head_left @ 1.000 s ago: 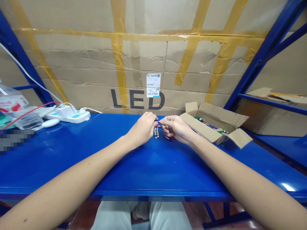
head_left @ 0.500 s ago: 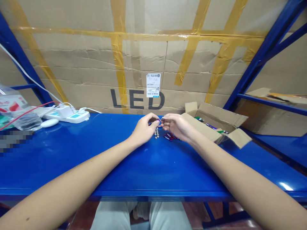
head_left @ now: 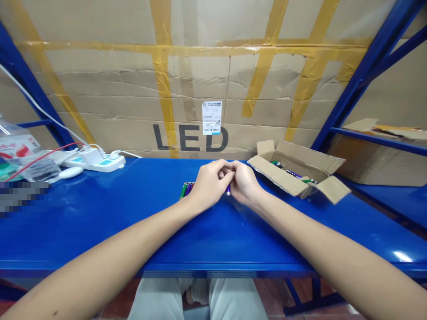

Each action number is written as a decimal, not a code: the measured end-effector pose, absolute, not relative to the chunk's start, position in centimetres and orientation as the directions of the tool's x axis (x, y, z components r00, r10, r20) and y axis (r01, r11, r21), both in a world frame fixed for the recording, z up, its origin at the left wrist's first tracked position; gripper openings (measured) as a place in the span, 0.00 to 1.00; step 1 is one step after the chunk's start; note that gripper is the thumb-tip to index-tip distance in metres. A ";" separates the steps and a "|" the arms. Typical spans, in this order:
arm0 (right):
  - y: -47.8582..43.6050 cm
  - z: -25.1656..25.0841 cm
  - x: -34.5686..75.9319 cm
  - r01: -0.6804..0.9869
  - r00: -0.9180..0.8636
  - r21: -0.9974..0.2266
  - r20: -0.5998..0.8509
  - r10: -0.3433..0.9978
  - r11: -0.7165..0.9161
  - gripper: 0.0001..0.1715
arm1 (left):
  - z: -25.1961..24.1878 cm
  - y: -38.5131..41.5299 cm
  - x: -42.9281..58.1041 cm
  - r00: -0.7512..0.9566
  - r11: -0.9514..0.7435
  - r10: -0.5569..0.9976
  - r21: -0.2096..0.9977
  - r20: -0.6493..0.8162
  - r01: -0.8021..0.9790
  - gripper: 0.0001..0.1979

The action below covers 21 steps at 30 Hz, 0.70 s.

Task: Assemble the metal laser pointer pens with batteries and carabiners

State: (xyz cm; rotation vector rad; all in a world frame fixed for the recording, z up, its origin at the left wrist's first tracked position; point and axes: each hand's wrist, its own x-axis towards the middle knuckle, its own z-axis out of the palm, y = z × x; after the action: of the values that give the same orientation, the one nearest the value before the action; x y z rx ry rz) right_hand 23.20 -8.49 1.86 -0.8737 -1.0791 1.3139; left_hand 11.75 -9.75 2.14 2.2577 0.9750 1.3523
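Observation:
My left hand (head_left: 213, 183) and my right hand (head_left: 245, 181) meet above the blue table, their curled fingertips touching. Both are closed, and whatever lies between the fingers is hidden. Just under the meeting point, the silver end of a slim purple tube (head_left: 228, 191) shows; I cannot tell if it is held or lies on the table. To the left of my left wrist, a green tube (head_left: 183, 191) lies beside a purple tube (head_left: 188, 189) and a reddish one, partly covered by the hand.
An open cardboard box (head_left: 276, 173) with several green and purple tubes stands at right. A white power strip (head_left: 106, 162), a white oval object (head_left: 70, 173) and a clear plastic container (head_left: 20, 146) are at left. A large carton (head_left: 133, 102) stands behind the table, between blue frame posts.
My hands have drawn together and slightly down. The red and purple looped clips and the double row of silver ends are no longer visible; tubes left of my left hand now show.

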 end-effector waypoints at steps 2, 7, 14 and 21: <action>-8.7 2.2 23.3 -0.401 -0.065 -0.916 0.031 0.997 0.002 0.07 | 2.0 -9.9 11.7 0.285 -0.743 0.667 0.587 0.688 0.321 0.08; -8.5 4.8 26.1 -0.347 -0.064 -0.930 0.156 0.986 0.125 0.13 | 2.0 -9.1 10.7 0.318 -0.777 0.614 0.481 0.723 0.406 0.07; -6.3 7.9 36.8 0.525 0.410 -0.832 0.431 0.804 0.178 0.09 | 0.9 -8.3 11.6 0.757 -0.841 0.508 0.049 0.412 0.538 0.11; -4.6 5.2 42.6 0.920 0.323 -0.253 0.053 0.945 -0.300 0.08 | 0.6 -8.6 12.2 0.802 -0.847 0.507 0.007 0.316 0.532 0.09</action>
State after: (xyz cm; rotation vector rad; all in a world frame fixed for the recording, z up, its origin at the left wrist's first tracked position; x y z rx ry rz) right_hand 42.64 -4.60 5.22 -2.3521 -1.6946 0.1546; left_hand 12.20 -8.64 0.59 3.0593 0.8832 0.4999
